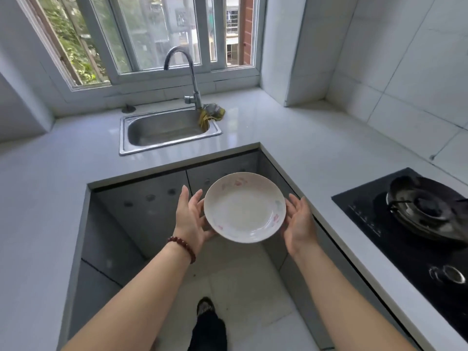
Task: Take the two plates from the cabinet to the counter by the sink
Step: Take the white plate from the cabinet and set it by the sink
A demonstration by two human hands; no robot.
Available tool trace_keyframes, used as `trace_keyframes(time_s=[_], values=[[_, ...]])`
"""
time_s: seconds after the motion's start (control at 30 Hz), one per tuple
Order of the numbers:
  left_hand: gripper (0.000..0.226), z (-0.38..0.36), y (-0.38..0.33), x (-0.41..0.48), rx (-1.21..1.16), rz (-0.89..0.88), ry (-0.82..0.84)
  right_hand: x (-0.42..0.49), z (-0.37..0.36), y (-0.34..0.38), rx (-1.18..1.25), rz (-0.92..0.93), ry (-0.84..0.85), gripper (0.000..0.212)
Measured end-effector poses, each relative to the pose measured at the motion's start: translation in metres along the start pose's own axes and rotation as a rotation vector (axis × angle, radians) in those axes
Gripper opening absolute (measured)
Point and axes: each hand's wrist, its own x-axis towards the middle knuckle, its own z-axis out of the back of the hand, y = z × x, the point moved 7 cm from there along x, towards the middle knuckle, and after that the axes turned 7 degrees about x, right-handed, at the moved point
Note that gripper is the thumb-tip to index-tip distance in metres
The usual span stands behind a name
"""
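Note:
A white plate (244, 207) with faint pink and blue flowers is held level in front of me, over the floor and the grey cabinet doors (152, 206). My left hand (191, 219) grips its left rim, with a red bead bracelet on that wrist. My right hand (300, 225) supports the right rim, palm inward. Whether a second plate lies under the visible one I cannot tell. The steel sink (168, 130) sits ahead in the white counter (266, 127), beyond the plate.
A curved tap (188, 74) rises behind the sink, with a yellow-grey rag (211, 114) at its base. A black gas hob (415, 231) with a dark pan (428, 206) lies on the right counter. A window is behind the sink. My foot (205, 306) is on the tiled floor.

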Motion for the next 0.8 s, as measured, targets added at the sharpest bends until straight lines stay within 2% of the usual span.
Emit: trace_keyframes(time_s=[0.33, 0.63, 0.8], values=[[0.071, -0.020, -0.114, 0.216, 0.028, 0.033, 0.053, 0.199, -0.102, 0.036, 0.032, 0.040, -0.086, 0.051], [0.068, -0.044, -0.185, 0.344, 0.065, 0.072, 0.113, 0.325, -0.156, 0.062, 0.025, 0.045, -0.188, 0.048], [0.070, -0.064, -0.214, 0.421, 0.091, 0.061, 0.092, 0.405, -0.176, 0.080, 0.006, 0.017, -0.196, 0.049]])
